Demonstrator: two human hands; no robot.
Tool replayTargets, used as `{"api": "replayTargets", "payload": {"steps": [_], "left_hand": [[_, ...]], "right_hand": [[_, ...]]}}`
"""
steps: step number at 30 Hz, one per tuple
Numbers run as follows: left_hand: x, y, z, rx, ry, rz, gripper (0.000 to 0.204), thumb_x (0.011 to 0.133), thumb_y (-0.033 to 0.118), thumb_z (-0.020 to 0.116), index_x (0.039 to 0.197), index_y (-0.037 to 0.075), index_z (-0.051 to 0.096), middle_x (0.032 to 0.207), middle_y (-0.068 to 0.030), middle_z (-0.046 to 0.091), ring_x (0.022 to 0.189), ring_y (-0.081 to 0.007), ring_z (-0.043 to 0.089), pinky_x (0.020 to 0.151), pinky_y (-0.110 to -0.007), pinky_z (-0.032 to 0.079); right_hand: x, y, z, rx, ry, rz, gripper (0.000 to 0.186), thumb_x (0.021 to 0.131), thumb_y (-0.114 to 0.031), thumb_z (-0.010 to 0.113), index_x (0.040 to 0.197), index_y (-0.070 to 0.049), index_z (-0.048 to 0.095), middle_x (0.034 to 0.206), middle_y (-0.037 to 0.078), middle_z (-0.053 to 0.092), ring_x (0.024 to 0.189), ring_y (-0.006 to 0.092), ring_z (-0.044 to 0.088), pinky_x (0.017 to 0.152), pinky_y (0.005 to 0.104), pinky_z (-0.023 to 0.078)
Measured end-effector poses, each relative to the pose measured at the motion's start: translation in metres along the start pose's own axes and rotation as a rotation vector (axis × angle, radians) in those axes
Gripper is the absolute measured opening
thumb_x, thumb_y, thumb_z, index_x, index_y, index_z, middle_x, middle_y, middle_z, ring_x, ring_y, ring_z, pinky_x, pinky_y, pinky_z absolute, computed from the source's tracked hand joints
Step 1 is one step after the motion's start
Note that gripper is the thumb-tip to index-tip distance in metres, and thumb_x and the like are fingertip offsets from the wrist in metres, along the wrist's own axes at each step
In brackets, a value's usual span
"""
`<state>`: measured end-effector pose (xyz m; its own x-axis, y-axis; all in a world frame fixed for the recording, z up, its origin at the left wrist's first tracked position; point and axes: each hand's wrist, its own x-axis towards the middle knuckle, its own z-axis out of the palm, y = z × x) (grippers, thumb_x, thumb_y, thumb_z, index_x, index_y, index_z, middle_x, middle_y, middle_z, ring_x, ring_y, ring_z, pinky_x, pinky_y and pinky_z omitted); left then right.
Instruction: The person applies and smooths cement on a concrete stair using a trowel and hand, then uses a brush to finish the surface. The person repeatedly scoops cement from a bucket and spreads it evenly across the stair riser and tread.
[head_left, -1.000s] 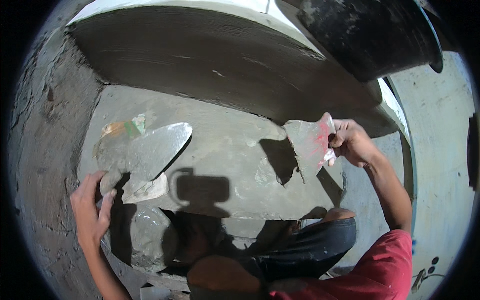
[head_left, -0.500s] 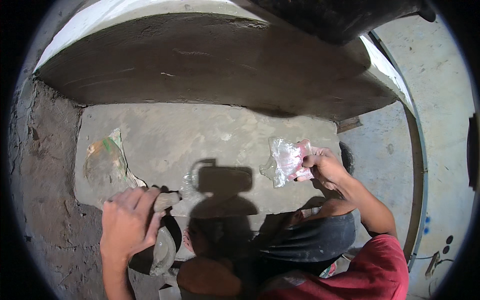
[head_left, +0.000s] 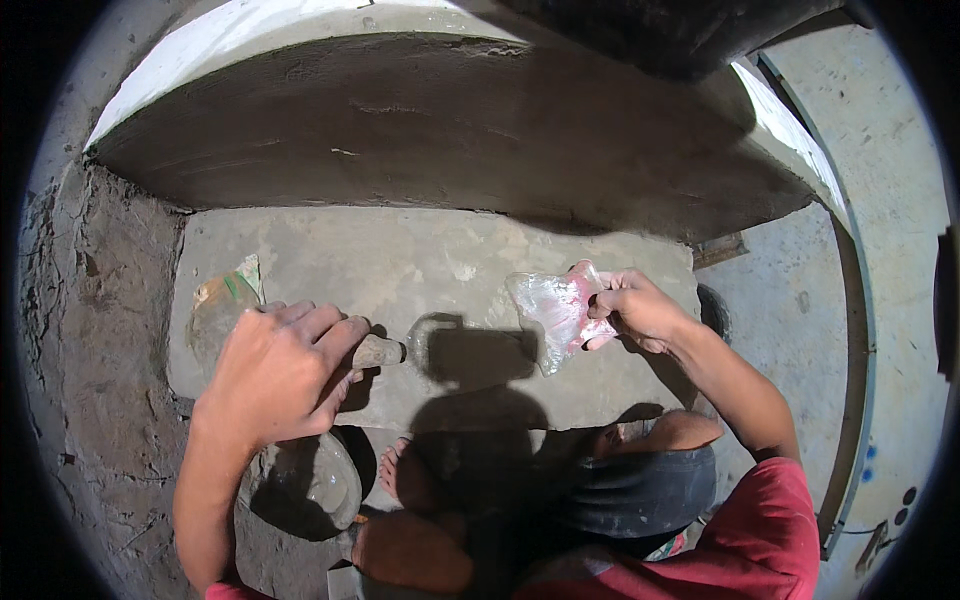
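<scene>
since half a second ago, left hand [head_left: 275, 375] has risen, gripping the trowel [head_left: 320, 480] by its handle [head_left: 378, 351]; right hand [head_left: 635, 310] pinches a plastic bag [head_left: 550, 310] over the slab [head_left: 420, 260]. better keep the blade flat, pressure light.

Light: hard sun from behind me; bright slab [head_left: 440, 260].
Shadow: my head's dark outline between left hand [head_left: 275, 375] and right hand [head_left: 635, 310].
Edges: fisheye bend, black rim.
Focus: I see mostly sharp detail.

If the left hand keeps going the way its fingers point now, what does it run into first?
The left hand grips a trowel handle and its fingers point right across the wet cement step. Next in that line is probably the crumpled plastic bag in the right hand, though depth is unclear.
</scene>
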<state>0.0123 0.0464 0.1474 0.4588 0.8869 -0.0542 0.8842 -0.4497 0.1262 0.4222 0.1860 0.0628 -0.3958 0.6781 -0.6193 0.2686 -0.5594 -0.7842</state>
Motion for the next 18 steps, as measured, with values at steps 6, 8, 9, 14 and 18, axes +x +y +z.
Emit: {"api": "replayTargets", "payload": {"steps": [6,8,9,14,18], "left_hand": [[-0.025,-0.008,0.002,-0.055,0.1,-0.064,0.049,0.081,0.029,0.081,0.124,0.007,0.071,0.101,-0.0105,0.069,0.097,-0.0345,0.068,0.084,-0.047,0.05],[-0.046,-0.018,0.002,-0.078,0.099,-0.127,0.048,0.083,0.027,0.081,0.126,0.009,0.072,0.106,-0.0086,0.07,0.101,-0.0322,0.068,0.091,-0.047,0.051],[-0.056,-0.025,0.004,-0.083,0.111,-0.148,0.048,0.083,0.026,0.081,0.127,0.009,0.072,0.107,-0.0092,0.07,0.104,-0.0329,0.067,0.094,-0.048,0.05],[-0.097,-0.05,0.03,-0.115,0.193,-0.31,0.047,0.078,0.021,0.081,0.122,0.005,0.073,0.106,-0.0145,0.07,0.109,-0.0377,0.064,0.103,-0.052,0.044],[-0.11,-0.042,0.054,-0.056,0.216,-0.429,0.05,0.084,0.017,0.08,0.132,0.008,0.07,0.119,-0.0119,0.071,0.122,-0.0341,0.063,0.12,-0.054,0.038]], "right_hand": [[0.009,0.006,-0.009,0.304,-0.239,-0.006,0.024,0.093,0.004,0.056,0.115,0.009,0.064,0.102,0.018,0.072,0.096,0.0395,0.08,0.077,0.0456,0.073],[0.003,0.007,-0.004,0.482,-0.375,-0.066,0.031,0.092,0.006,0.054,0.121,0.01,0.062,0.106,0.02,0.073,0.096,0.0422,0.08,0.077,0.0481,0.073],[0.0,0.007,0.001,0.584,-0.445,-0.107,0.038,0.092,0.007,0.053,0.13,0.01,0.057,0.114,0.023,0.073,0.098,0.0471,0.08,0.077,0.053,0.073],[-0.009,-0.019,0.036,0.598,-0.368,-0.291,0.056,0.089,0.001,0.062,0.145,0.008,0.054,0.12,0.026,0.073,0.096,0.0444,0.079,0.077,0.0535,0.072],[-0.01,-0.067,0.083,0.244,-0.239,-0.62,0.053,0.09,0.005,0.061,0.142,0.008,0.058,0.124,0.023,0.073,0.103,0.0379,0.078,0.088,0.0498,0.069]]}}
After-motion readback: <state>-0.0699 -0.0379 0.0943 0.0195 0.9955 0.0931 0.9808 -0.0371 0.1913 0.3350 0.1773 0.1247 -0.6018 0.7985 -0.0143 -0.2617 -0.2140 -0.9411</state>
